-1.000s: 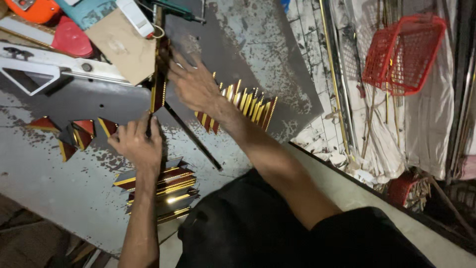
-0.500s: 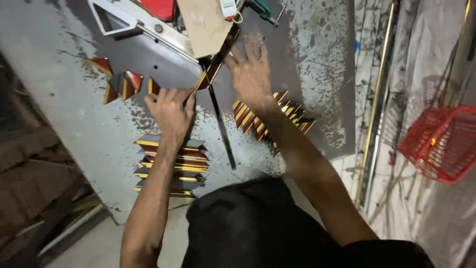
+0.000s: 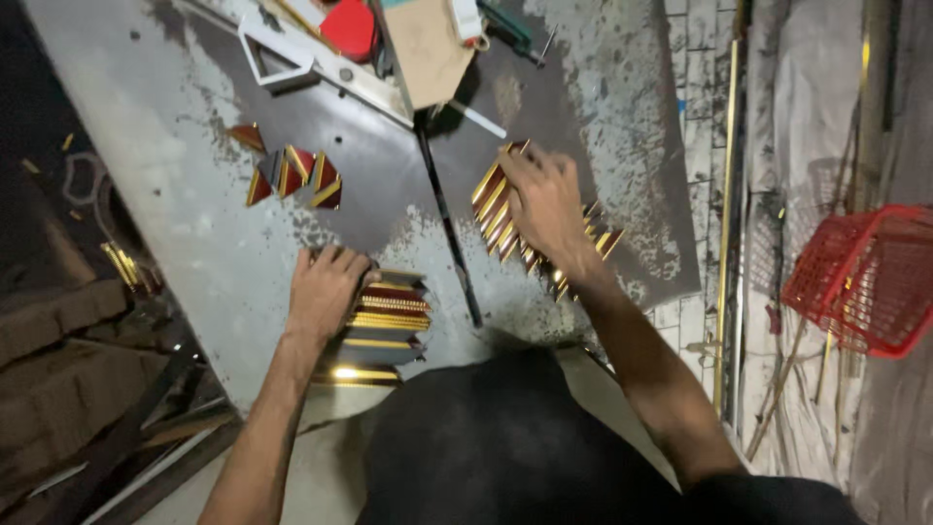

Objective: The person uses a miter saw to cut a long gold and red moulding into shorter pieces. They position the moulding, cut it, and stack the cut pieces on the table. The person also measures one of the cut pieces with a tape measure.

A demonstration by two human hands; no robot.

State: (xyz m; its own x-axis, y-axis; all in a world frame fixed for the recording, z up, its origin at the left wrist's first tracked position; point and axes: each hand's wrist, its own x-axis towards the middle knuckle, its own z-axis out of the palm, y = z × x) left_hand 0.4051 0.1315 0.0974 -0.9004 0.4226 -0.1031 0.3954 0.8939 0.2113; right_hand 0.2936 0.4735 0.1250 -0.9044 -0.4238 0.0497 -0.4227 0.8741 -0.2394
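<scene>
Head view: our left hand [image 3: 326, 290] fingers lie flat, open, on a finished stack of gold-edged pieces [image 3: 384, 321]; right hand [image 3: 544, 199] fingers spread over a loose row [image 3: 505, 209]. Small triangular offcuts [image 3: 296, 177] sit unsorted farther up the tabletop [image 3: 194, 194].

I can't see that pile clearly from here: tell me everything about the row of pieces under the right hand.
The row of gold-and-dark-red moulding pieces lies on the worn grey metal table, right of a dark bar. They are short, mitre-cut strips with shiny gold edges, laid side by side in a slanted row. The right hand rests flat on the row's middle, hiding part of it; both ends show.
</scene>
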